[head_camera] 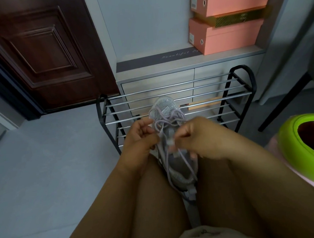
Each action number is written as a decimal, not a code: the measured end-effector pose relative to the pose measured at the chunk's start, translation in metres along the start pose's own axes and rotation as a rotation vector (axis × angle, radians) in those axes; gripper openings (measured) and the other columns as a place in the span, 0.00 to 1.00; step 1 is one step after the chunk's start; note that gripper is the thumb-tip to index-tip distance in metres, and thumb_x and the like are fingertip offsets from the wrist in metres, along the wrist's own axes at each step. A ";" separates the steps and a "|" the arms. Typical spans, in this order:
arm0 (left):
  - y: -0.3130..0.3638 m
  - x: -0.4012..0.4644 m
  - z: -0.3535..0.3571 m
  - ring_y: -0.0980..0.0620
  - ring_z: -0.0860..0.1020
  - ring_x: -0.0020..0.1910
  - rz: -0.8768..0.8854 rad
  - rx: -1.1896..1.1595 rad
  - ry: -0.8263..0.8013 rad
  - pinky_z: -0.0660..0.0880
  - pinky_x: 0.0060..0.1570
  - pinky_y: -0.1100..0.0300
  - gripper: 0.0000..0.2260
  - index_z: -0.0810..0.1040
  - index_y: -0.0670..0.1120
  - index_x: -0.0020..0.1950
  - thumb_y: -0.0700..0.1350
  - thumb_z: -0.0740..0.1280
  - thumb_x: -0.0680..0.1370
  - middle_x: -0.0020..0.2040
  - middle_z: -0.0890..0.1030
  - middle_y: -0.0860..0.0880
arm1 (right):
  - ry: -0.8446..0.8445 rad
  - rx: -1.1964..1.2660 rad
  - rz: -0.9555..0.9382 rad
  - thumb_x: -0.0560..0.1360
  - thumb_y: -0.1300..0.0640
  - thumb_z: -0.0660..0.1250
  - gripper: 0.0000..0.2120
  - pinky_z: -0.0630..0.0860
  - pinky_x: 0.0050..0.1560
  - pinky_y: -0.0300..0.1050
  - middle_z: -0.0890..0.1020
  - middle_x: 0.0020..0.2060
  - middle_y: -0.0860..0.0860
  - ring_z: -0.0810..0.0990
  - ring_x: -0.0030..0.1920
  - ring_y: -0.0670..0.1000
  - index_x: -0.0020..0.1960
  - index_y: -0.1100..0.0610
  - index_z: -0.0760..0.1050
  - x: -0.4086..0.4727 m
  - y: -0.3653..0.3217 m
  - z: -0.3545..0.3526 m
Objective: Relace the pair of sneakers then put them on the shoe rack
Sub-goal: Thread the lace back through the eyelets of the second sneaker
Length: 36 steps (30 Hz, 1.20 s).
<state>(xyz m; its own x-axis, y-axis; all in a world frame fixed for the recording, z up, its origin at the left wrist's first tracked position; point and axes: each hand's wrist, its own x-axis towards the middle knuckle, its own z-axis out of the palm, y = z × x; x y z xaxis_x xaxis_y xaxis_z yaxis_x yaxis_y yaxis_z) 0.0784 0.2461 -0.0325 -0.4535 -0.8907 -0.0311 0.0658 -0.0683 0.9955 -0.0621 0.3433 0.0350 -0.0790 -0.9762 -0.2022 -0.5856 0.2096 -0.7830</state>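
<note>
Both hands [172, 138] pinch sneaker [175, 154] laces [168, 118]

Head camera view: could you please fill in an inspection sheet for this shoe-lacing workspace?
Surface: pale grey floor; the person's lap serves as the work spot.
Job's things: one lilac sneaker held between the knees, toe towards the rack, its lilac shoelace looped loosely over the tongue. The second sneaker is not seen. Black metal shoe rack stands just beyond it; its top bars are bare.
Clutter: green-rimmed object at right, cropped.
Grippers: left hand and right hand each pinch a stretch of shoelace.
Cables: nothing seen.
Surroundings: dark wooden door, grey cabinet, stacked pink shoeboxes.
</note>
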 end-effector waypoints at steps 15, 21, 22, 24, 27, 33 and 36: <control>0.023 -0.016 0.009 0.57 0.70 0.24 0.200 0.279 0.113 0.68 0.24 0.65 0.09 0.79 0.45 0.43 0.43 0.61 0.80 0.29 0.75 0.48 | 0.346 0.930 -0.188 0.75 0.69 0.63 0.09 0.80 0.43 0.45 0.81 0.43 0.59 0.81 0.39 0.54 0.53 0.60 0.73 0.016 0.005 0.004; 0.015 -0.009 0.000 0.55 0.75 0.28 0.085 -0.062 0.164 0.74 0.29 0.63 0.14 0.75 0.45 0.42 0.47 0.56 0.82 0.29 0.77 0.50 | 0.410 0.046 -0.011 0.73 0.51 0.68 0.07 0.78 0.46 0.47 0.82 0.38 0.50 0.81 0.41 0.50 0.48 0.52 0.73 0.019 0.007 0.037; 0.013 -0.010 -0.001 0.55 0.76 0.29 0.072 -0.083 0.151 0.75 0.30 0.63 0.13 0.75 0.44 0.42 0.46 0.56 0.82 0.30 0.78 0.51 | 0.403 -0.077 -0.014 0.73 0.49 0.68 0.11 0.75 0.44 0.43 0.81 0.39 0.48 0.80 0.41 0.48 0.52 0.51 0.72 0.019 0.007 0.042; 0.010 -0.009 -0.002 0.56 0.77 0.31 0.056 -0.104 0.131 0.77 0.33 0.63 0.09 0.76 0.42 0.43 0.43 0.60 0.80 0.32 0.79 0.51 | 0.409 -0.168 -0.046 0.72 0.45 0.68 0.16 0.68 0.38 0.39 0.78 0.38 0.45 0.75 0.39 0.45 0.56 0.50 0.70 0.018 0.006 0.047; 0.006 -0.007 -0.006 0.56 0.80 0.34 0.043 -0.163 0.091 0.79 0.36 0.64 0.04 0.76 0.42 0.46 0.35 0.63 0.77 0.34 0.81 0.50 | 0.416 -0.140 -0.049 0.71 0.46 0.69 0.15 0.63 0.30 0.30 0.76 0.34 0.45 0.72 0.33 0.41 0.52 0.48 0.67 0.022 0.010 0.052; 0.005 -0.009 -0.006 0.52 0.83 0.39 0.043 -0.136 0.045 0.80 0.40 0.63 0.10 0.77 0.40 0.48 0.28 0.65 0.73 0.40 0.82 0.45 | 0.449 -0.015 -0.049 0.71 0.54 0.71 0.14 0.76 0.44 0.43 0.81 0.42 0.48 0.80 0.43 0.48 0.53 0.50 0.70 0.028 0.018 0.053; 0.005 -0.010 -0.006 0.52 0.83 0.38 0.083 -0.030 0.044 0.80 0.38 0.61 0.09 0.77 0.42 0.47 0.30 0.67 0.72 0.38 0.83 0.47 | 0.425 0.061 -0.060 0.71 0.59 0.70 0.14 0.78 0.48 0.48 0.81 0.42 0.46 0.80 0.42 0.47 0.50 0.49 0.68 0.026 0.018 0.051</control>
<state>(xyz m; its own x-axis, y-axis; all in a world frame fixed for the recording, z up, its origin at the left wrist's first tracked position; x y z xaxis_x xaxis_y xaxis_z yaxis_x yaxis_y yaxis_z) 0.0887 0.2520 -0.0279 -0.4055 -0.9129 0.0472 0.1286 -0.0059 0.9917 -0.0335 0.3243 -0.0140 -0.3791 -0.9205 0.0947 -0.5517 0.1427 -0.8218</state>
